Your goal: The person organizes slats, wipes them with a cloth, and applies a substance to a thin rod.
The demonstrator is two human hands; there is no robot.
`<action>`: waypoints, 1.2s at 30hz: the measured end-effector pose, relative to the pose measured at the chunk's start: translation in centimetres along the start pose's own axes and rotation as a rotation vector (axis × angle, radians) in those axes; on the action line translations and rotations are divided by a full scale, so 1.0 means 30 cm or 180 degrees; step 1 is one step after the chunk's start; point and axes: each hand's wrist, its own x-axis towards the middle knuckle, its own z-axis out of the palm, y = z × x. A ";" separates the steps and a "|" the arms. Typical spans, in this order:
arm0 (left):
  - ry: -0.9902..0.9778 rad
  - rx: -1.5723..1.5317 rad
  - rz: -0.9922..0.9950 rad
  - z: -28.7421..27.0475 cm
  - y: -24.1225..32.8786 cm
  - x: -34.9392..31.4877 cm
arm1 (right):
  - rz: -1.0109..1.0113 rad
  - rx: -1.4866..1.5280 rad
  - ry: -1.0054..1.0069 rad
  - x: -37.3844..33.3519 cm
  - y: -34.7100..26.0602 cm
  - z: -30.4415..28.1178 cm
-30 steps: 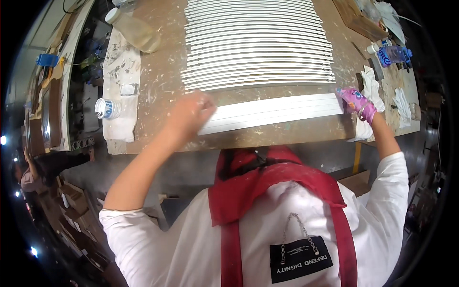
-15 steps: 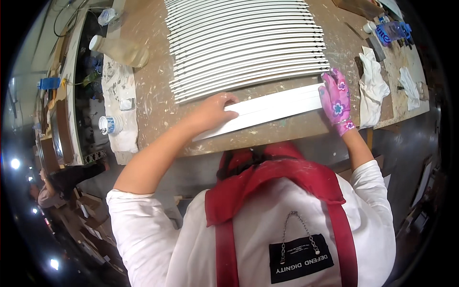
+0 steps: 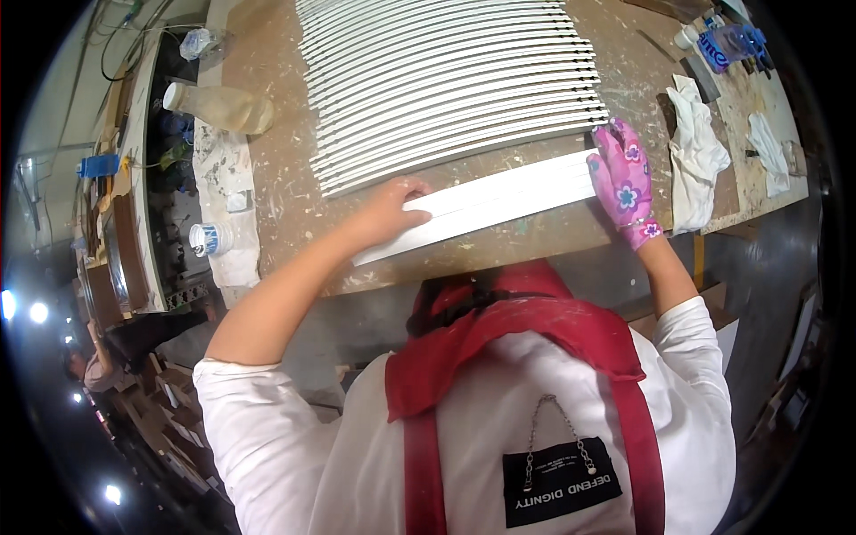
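Observation:
Flat white slats [image 3: 508, 198], lying side by side with thin seams between them, span the table's near edge. My bare left hand [image 3: 390, 214] is closed around them toward their left end, thumb on the near side and fingers on the far side. At the right end, my right hand [image 3: 622, 183], in a pink glove with a flower pattern, grips the slats, its thumb against their end and fingers pointing away. Just beyond lies a wide row of narrow white slats [image 3: 455, 98] with dark marks near their ends.
The brown worktable [image 3: 285, 209] is paint-spattered. On the left are a capped bottle of cloudy liquid [image 3: 223, 107], a white cup [image 3: 210, 238] and a stained cloth [image 3: 218, 169]. A white rag [image 3: 698, 165] and a blue-labelled bottle [image 3: 731, 46] lie on the right.
Both hands keep their hold on the slats. The slats show a slightly broader face and another seam. The whole view has shifted slightly.

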 end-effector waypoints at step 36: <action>-0.0026 -0.0370 0.0217 0.044 0.061 0.108 | -0.0123 -0.0332 0.0012 0.008 -0.021 0.011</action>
